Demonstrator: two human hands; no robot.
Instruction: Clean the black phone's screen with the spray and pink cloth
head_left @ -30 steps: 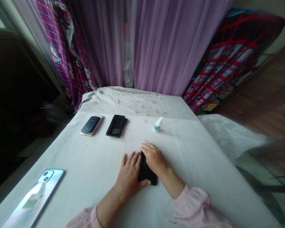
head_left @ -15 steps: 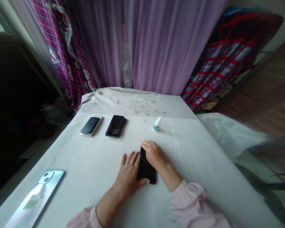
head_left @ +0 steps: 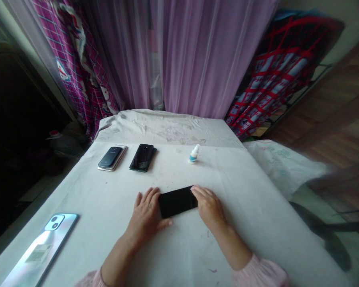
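Observation:
A black smartphone (head_left: 178,201) lies sideways between my two hands, dark screen up, slightly raised at its right end in the picture. My left hand (head_left: 146,213) is at its left end, fingers along the upper corner and thumb by the lower corner. Around the right end my right hand (head_left: 209,205) is closed, fingertips on the top corner. The right hand's thumb is hidden. Whether the phone rests on the cloth or hangs just above it, I cannot tell.
Two stacked phones (head_left: 110,157) lie at the back left, beside another pair of black phones (head_left: 142,157). A small white bottle (head_left: 194,154) stands upright behind my hands. A large shiny smartphone (head_left: 37,253) lies at the front left on the white tablecloth (head_left: 107,207).
The smartphone has turned from lengthwise to crosswise. My left hand has shifted left and my right hand has moved down and right, to the phone's opposite ends.

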